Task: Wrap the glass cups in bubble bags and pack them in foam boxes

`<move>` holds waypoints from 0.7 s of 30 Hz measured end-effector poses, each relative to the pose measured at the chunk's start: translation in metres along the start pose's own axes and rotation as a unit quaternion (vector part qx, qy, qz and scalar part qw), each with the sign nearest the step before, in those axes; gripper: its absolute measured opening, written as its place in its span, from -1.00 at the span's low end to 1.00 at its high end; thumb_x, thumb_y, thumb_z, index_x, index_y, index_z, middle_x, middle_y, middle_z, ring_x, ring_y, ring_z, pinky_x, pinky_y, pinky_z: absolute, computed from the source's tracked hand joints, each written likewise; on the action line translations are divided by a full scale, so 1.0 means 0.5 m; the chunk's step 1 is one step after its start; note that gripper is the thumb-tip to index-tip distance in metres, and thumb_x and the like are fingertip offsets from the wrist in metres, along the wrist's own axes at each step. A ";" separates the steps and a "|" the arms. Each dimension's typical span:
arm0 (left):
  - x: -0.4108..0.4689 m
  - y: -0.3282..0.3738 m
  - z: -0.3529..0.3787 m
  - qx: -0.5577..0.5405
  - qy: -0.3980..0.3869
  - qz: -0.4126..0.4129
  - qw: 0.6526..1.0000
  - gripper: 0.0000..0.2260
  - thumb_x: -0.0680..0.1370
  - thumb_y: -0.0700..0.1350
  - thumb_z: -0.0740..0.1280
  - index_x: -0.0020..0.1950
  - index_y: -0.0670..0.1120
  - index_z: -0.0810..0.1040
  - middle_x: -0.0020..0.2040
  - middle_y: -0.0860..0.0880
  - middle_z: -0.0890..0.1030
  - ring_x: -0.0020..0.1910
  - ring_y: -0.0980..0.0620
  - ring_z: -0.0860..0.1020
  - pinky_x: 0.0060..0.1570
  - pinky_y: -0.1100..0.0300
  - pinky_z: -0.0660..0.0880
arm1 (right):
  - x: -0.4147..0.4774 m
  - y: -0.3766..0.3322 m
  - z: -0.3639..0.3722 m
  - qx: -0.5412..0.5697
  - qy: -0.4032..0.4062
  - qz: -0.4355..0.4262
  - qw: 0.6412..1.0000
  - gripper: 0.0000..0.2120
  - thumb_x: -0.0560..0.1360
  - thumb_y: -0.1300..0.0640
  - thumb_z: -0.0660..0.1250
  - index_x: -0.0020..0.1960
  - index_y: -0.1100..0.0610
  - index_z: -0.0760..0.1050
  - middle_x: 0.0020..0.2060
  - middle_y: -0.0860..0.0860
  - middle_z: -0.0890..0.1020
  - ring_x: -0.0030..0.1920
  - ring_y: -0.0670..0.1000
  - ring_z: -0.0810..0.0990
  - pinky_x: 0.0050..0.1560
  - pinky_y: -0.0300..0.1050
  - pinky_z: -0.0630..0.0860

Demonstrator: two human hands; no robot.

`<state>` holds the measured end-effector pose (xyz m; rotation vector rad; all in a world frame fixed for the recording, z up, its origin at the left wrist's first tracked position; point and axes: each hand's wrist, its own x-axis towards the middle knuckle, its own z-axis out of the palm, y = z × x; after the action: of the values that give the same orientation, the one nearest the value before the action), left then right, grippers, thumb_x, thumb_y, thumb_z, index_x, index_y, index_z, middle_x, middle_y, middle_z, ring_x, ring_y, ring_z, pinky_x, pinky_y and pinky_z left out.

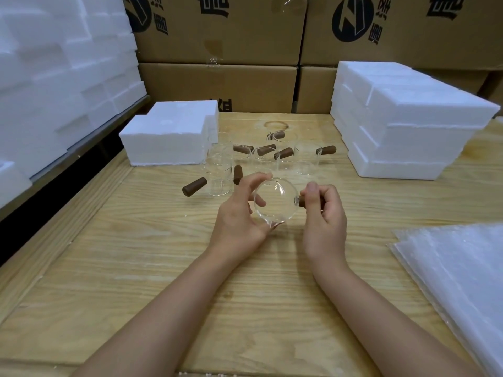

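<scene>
Gripped round the bowl by the left hand [239,216], pinched at its brown handle [302,201], 3 o'clock side, by the right hand [325,213]: a clear glass cup [275,202], aloft at centre. Probably light, slick, fragile; best taken by handle with bowl supported.

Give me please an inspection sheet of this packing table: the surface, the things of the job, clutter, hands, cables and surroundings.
Surface: wooden table, with a ring stain at the far side.
Job's things: held glass cup above the table; loose glass cups with brown handles behind it; bubble bags stacked at the right; foam boxes stacked at the far right, more at the far left.
Clutter: white crumbs at the near edge.
Hands: left hand grips the cup's body; right hand grips its handle.
Cables: nothing seen.
Surroundings: cardboard boxes stacked behind; foam stack on the left.
</scene>
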<state>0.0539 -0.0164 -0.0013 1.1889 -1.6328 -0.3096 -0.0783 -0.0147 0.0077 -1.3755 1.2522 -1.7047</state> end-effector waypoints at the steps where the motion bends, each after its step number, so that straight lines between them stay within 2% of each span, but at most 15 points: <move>1: 0.000 0.001 0.001 0.001 -0.003 0.001 1.000 -0.28 0.25 -0.21 0.62 0.25 0.19 0.36 -0.12 0.10 0.55 -0.16 0.15 0.54 -0.19 0.41 0.41 | 0.001 -0.003 -0.001 0.002 0.004 0.011 1.000 -0.74 0.53 -0.14 0.22 -0.21 0.02 0.43 -0.30 -0.13 0.58 -0.26 -0.23 0.52 -0.20 -0.42 0.39; 4: -0.003 0.003 0.001 0.004 -0.012 0.012 1.000 -0.29 0.24 -0.28 0.57 0.30 0.09 0.42 -0.07 0.08 0.55 -0.18 0.24 0.49 -0.21 0.49 0.35 | 0.006 -0.013 -0.004 -0.013 0.015 0.042 0.999 -0.58 0.32 -0.33 0.25 -0.23 0.05 0.43 -0.31 -0.06 0.59 -0.33 -0.26 0.50 -0.26 -0.46 0.38; 7: -0.004 0.005 0.001 0.024 -0.009 0.034 0.999 -0.31 0.23 -0.29 0.57 0.30 0.01 0.45 0.02 0.23 0.50 -0.17 0.25 0.47 -0.14 0.53 0.32 | 0.007 -0.019 -0.003 -0.022 0.015 0.063 0.998 -0.52 0.23 -0.37 0.29 -0.25 0.06 0.44 -0.35 -0.10 0.59 -0.34 -0.28 0.52 -0.29 -0.48 0.38; 9: -0.005 0.009 0.001 0.052 0.002 0.065 0.997 -0.35 0.24 -0.27 0.57 0.29 -0.05 0.47 0.08 0.27 0.48 -0.19 0.19 0.49 -0.09 0.47 0.34 | 0.009 -0.022 -0.003 -0.032 0.012 0.078 0.996 -0.47 0.17 -0.41 0.30 -0.24 0.06 0.44 -0.37 -0.13 0.57 -0.35 -0.30 0.52 -0.30 -0.49 0.38; 12: -0.007 0.013 0.002 0.089 0.018 0.103 0.991 -0.39 0.25 -0.26 0.56 0.28 -0.13 0.50 0.11 0.15 0.55 -0.21 0.05 0.53 -0.03 0.24 0.44 | 0.012 -0.026 -0.004 -0.059 -0.006 0.107 0.992 -0.37 0.07 -0.49 0.28 -0.20 0.04 0.42 -0.32 -0.14 0.53 -0.32 -0.25 0.51 -0.28 -0.41 0.39; 14: -0.007 0.011 0.003 0.099 0.025 0.119 0.988 -0.38 0.25 -0.27 0.55 0.28 -0.10 0.48 0.13 0.05 0.60 -0.21 0.04 0.53 -0.01 0.15 0.46 | 0.010 -0.029 -0.004 -0.084 -0.028 0.108 0.990 -0.30 0.04 -0.56 0.31 -0.18 0.02 0.38 -0.25 -0.10 0.50 -0.23 -0.13 0.50 -0.19 -0.27 0.40; 17: -0.007 0.009 0.003 0.100 0.033 0.125 0.987 -0.38 0.26 -0.24 0.49 0.29 -0.02 0.41 0.18 0.01 0.61 -0.13 0.11 0.50 0.09 0.22 0.41 | 0.005 -0.033 -0.001 -0.135 -0.058 0.097 0.984 -0.30 0.01 -0.53 0.28 -0.15 0.00 0.33 -0.15 -0.08 0.43 -0.05 0.00 0.47 0.07 -0.01 0.47; 19: -0.006 0.009 0.002 0.099 0.039 0.119 0.987 -0.41 0.26 -0.26 0.46 0.28 -0.09 0.47 0.20 -0.01 0.61 0.01 0.10 0.51 0.14 0.26 0.36 | 0.001 -0.036 0.000 -0.177 -0.081 0.101 0.976 -0.28 -0.01 -0.52 0.28 -0.09 -0.02 0.33 -0.10 -0.13 0.36 0.08 0.00 0.42 0.20 0.04 0.42; 21: -0.006 0.009 0.001 0.106 0.042 0.115 0.987 -0.43 0.25 -0.31 0.45 0.27 -0.16 0.52 0.20 -0.03 0.61 0.04 0.09 0.51 0.14 0.20 0.39 | -0.001 -0.037 0.000 -0.206 -0.105 0.100 0.968 -0.27 0.00 -0.49 0.32 -0.03 -0.03 0.33 -0.05 -0.14 0.32 0.14 -0.02 0.35 0.28 0.03 0.35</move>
<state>0.0509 -0.0124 -0.0002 1.1391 -1.7400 0.0619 -0.0761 -0.0076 0.0247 -1.5528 1.6183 -1.1685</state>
